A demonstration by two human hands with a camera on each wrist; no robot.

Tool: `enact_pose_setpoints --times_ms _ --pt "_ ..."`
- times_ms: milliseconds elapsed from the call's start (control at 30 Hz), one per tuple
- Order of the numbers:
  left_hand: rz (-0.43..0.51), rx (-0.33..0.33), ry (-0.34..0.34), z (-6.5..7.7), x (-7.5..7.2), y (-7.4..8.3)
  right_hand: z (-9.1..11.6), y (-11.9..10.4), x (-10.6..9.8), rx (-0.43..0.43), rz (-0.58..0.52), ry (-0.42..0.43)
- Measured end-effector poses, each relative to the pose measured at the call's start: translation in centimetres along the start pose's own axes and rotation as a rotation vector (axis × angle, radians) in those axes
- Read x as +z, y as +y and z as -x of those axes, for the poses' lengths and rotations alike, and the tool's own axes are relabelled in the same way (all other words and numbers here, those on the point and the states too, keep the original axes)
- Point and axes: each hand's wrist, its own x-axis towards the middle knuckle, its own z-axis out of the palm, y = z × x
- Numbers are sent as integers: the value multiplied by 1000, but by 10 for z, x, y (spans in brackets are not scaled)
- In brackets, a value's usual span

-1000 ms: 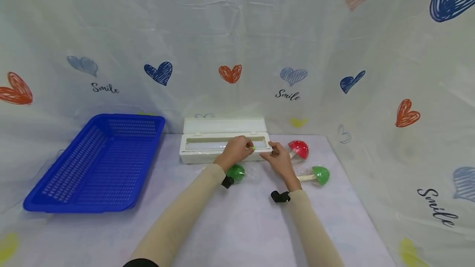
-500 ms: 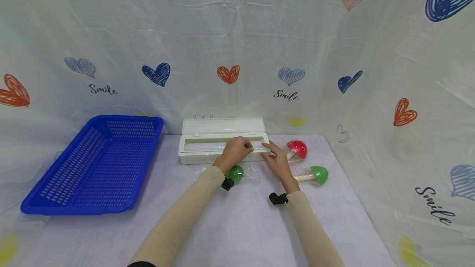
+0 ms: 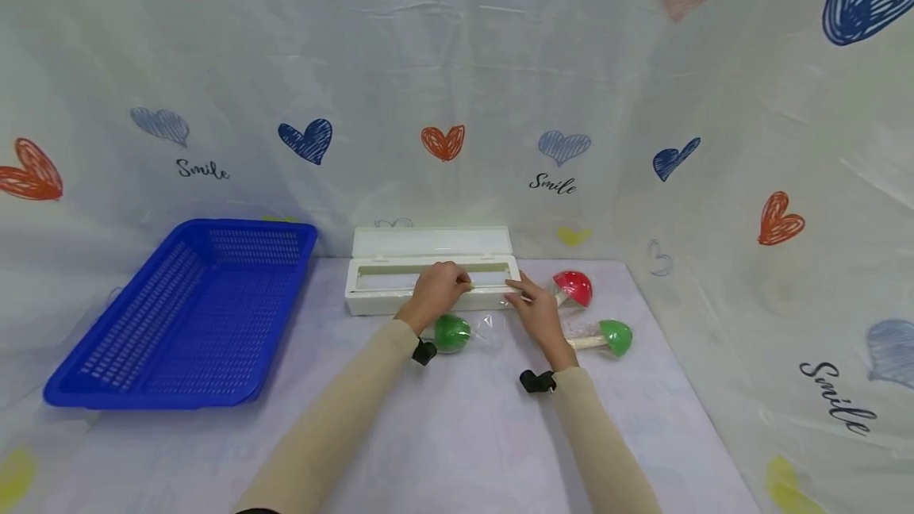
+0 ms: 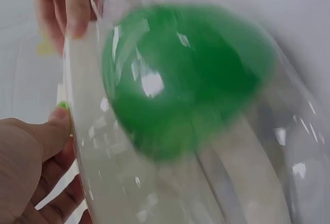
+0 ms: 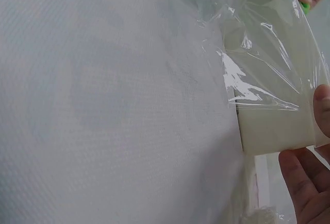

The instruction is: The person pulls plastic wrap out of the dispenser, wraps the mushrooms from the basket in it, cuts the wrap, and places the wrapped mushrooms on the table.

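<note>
A white cling film dispenser (image 3: pixel 389 305) stands at the back of the table, lid (image 3: pixel 432 242) raised. My left hand (image 3: pixel 435 292) is over its front edge, thumb and fingers pinching a small green slide cutter (image 4: pixel 63 104). My right hand (image 3: pixel 537 316) grips the dispenser's right end, its thumb pressing near the film's edge. Clear cling film (image 5: pixel 268 44) hangs over the dispenser's front. Below my left hand lies a toy mushroom with a green cap (image 3: pixel 452 333), under clear film in the left wrist view.
Right of the dispenser lie a red-capped mushroom (image 3: pixel 574 288) and another green-capped mushroom (image 3: pixel 616 337). A blue plastic basket (image 3: pixel 153 401) sits on the left. Behind the table (image 3: pixel 457 450) hangs a heart-printed curtain (image 3: pixel 378 78).
My left hand has slid left along the dispenser's front edge with the slide cutter. My right hand stays at the right end, its fingers slightly shifted.
</note>
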Motion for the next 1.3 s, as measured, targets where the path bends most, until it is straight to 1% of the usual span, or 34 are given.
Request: enact_pose_setpoints --times_ms 133,233,333,467,567,700,833,1033,1133,1300 --pt "5 15 2 6 -5 -9 1 1 -2 12 2 42" --pt "-3 23 16 10 -9 -16 1 2 0 4 1 10" --pt "-13 -1 40 16 -14 -24 1 2 2 5 4 -10" --pt "-37 -8 59 24 -22 -39 1 3 0 20 3 19" --pt "-53 -8 76 32 -31 -51 0 3 -1 32 1 9" --pt "-73 -33 109 44 -42 -67 0 3 -3 36 1 4" --pt "-94 -43 130 52 -48 -80 1 3 -5 38 -10 28" --pt "-97 -43 145 58 -49 -89 2 1 -2 28 -18 9" --pt "-99 -38 161 60 -50 -91 3 -1 0 38 -20 8" --pt "-134 -31 189 65 -52 -91 4 -4 3 47 -20 4"
